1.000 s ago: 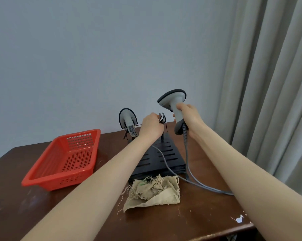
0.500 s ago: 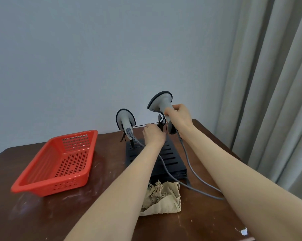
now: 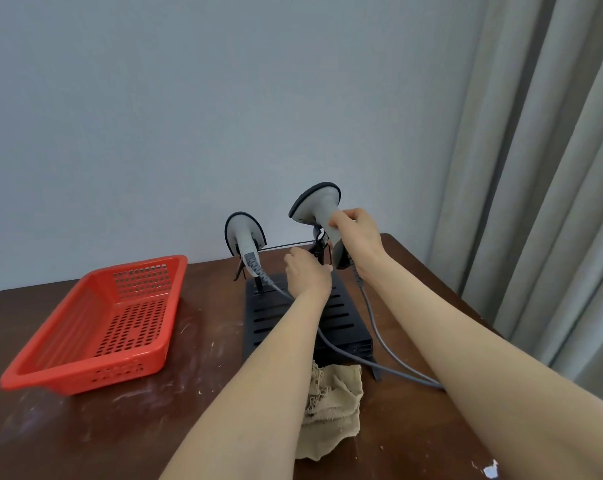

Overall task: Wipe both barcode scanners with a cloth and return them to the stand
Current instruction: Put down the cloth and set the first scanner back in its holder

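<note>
Since one second ago the right hand (image 3: 357,242) has brought the held scanner (image 3: 315,202) leftward. Its head now stands above the right cradle (image 3: 320,244) of the stand (image 3: 345,317) instead of off to its right, and the left hand (image 3: 308,275) sits lower on that cradle's post. Right-hand fingers are curled tight round the grey handle, with the head uppermost and tilted left. Left-hand fingers curl toward the post, their tips hidden behind the knuckles; whether they pinch it cannot be told. Docked scanner (image 3: 244,233) rests in the left cradle, apart from both hands. Stand lies at the far edge of the table (image 3: 206,427), right of centre; grey cables (image 3: 376,327) trail across its slotted base toward the right edge. Cloth (image 3: 331,410) lies crumpled just before the stand's near end, partly hidden by the left forearm. Red basket (image 3: 85,375) sits toward the left edge.
</note>
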`<state>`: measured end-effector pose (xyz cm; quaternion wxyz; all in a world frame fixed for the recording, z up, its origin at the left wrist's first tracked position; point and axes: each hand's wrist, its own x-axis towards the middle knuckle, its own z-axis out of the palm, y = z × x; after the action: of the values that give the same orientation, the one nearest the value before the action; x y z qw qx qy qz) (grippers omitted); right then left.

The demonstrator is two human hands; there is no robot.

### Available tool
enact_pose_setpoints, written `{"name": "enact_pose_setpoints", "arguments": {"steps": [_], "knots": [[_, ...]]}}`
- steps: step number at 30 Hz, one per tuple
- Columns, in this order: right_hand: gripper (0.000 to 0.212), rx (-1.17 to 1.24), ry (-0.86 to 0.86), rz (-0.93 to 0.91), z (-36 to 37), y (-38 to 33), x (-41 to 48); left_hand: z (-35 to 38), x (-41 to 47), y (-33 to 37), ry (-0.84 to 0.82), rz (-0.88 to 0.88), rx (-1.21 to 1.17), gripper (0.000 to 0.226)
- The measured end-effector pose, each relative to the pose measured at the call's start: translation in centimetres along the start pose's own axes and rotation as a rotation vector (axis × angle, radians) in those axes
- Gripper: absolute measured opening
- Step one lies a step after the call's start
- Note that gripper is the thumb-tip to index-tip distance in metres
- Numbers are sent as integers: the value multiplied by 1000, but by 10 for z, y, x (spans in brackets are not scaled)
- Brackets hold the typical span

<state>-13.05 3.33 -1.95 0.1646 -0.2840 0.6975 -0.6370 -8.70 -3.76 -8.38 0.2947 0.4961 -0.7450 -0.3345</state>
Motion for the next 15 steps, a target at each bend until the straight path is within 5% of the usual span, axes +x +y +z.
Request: {"name": "enact_pose_setpoints", "arguments": {"steps": [15], "knots": [[23,-10,22,-5,5,5,9,3,1,-8,60,73,123,43]]}}
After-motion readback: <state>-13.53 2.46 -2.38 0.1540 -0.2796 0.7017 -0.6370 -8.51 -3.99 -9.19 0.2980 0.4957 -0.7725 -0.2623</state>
